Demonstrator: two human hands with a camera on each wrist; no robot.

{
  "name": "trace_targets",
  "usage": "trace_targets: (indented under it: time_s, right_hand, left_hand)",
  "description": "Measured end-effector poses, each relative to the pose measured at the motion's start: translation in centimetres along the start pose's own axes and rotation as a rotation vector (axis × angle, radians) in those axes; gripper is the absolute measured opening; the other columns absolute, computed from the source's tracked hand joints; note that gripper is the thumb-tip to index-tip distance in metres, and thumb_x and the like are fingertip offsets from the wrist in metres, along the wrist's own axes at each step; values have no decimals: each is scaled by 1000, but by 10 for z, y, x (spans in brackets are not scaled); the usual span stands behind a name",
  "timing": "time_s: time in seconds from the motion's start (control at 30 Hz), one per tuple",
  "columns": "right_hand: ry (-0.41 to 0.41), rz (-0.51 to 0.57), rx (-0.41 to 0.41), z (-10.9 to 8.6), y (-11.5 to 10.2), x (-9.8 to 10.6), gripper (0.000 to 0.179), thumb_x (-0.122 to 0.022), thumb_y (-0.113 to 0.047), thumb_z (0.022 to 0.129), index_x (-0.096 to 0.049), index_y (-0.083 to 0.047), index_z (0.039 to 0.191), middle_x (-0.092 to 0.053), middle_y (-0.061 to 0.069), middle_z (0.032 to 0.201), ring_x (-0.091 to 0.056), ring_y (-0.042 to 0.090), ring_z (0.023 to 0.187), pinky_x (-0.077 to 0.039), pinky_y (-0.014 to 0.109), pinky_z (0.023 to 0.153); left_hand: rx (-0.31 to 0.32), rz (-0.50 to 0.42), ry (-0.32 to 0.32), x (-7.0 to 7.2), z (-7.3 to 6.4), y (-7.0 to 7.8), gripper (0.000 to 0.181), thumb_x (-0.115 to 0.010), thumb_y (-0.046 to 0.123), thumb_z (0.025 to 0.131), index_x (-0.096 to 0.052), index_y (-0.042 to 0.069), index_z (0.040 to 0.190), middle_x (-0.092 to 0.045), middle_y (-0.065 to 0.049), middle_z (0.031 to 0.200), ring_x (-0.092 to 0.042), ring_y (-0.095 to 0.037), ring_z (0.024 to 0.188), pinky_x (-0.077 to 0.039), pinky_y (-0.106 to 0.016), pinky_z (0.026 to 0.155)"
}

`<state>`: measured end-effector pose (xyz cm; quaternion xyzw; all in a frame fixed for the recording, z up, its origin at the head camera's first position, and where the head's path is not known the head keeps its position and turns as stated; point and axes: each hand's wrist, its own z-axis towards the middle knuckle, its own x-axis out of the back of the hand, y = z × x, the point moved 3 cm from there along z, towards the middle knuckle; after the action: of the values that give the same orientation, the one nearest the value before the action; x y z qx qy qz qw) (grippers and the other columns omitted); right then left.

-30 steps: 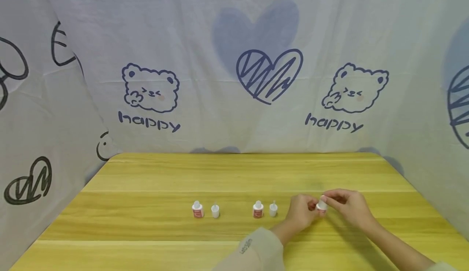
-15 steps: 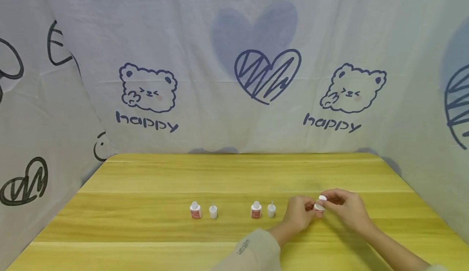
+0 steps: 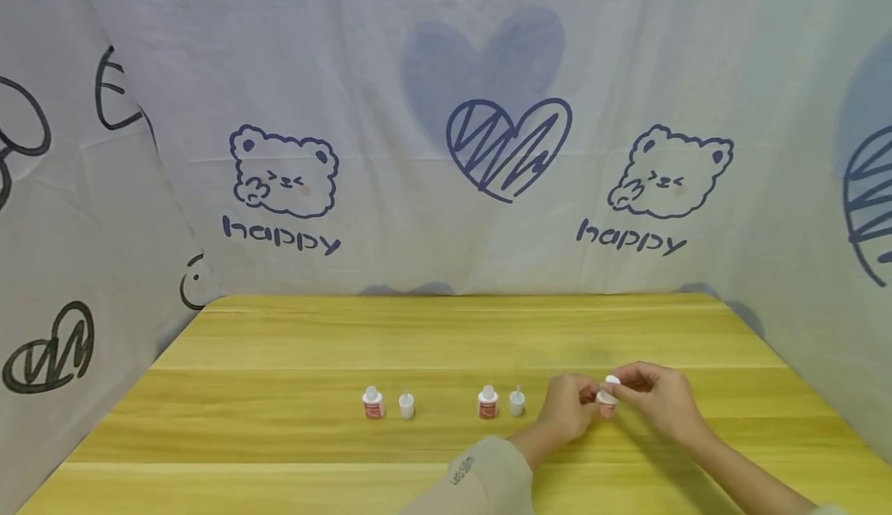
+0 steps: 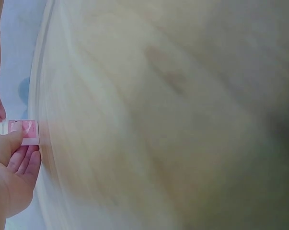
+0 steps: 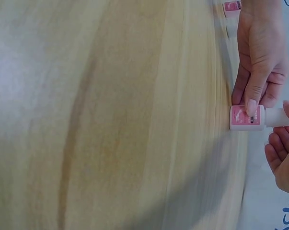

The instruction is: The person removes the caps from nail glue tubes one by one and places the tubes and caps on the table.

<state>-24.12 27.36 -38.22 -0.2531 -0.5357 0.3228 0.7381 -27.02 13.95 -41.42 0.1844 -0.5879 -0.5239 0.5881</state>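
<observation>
A small white brush-on glue bottle (image 3: 607, 408) with a pink label stands upright on the table at the right. My left hand (image 3: 567, 406) grips its body between thumb and fingers; in the right wrist view the thumb lies across the label (image 5: 241, 115). My right hand (image 3: 660, 397) pinches the white cap (image 5: 276, 117), which sits at the bottle's neck. Left of my hands, two similar bottles, one nearer (image 3: 488, 404) and one farther (image 3: 373, 404), stand uncapped. Beside each is its upturned cap, one nearer (image 3: 516, 403) and one farther (image 3: 406, 406), with a thin brush pointing up.
The wooden table (image 3: 313, 437) has its far edge against a white curtain (image 3: 390, 213) printed with bears and hearts. Curtain cloth also hangs along both sides. My left sleeve (image 3: 488, 472) reaches in from the front edge, close to the nearer uncapped bottle.
My right thumb and fingers have shifted on the cap, and more of its top shows. The left hand keeps its grip on the bottle. The other bottles and caps stand as before.
</observation>
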Motion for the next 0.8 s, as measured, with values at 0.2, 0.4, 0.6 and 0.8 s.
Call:
trace_targets:
  time_s: [0.2,0.4,0.6,0.8]
  right_hand:
    - [10,-18,24,1,1,-2,12,-72,-11,80,-69,-1,86,-71,11,81,-58,-3,64,-50,18,58]
    - [4,-44,41,2,0,1,11,-72,-11,80,-70,-1,84,-71,10,79,-57,-3,63,-50,18,57]
    - [-17,-26,33,2,-1,1,16,-73,-13,79,-71,1,86,-72,13,82,-59,-3,64,-50,17,58]
    - [-28,-26,49,3,0,3,14,-72,-13,80,-71,0,87,-72,12,82,-60,-2,66,-51,18,59]
  left_hand:
    - [28,-25,-1,1,1,-2,9,-73,8,78,-73,2,85,-73,-3,80,-58,4,68,-45,-8,62]
    - [34,-35,0,-1,2,-3,9,-73,8,78,-73,2,85,-73,-3,80,-58,4,70,-46,-8,62]
    - [23,-34,-3,0,1,-3,12,-74,12,76,-73,3,84,-73,-3,80,-59,3,68,-45,-8,61]
    - [4,-10,-7,2,2,0,11,-73,12,78,-73,3,83,-73,-4,80,-54,5,66,-44,-8,59]
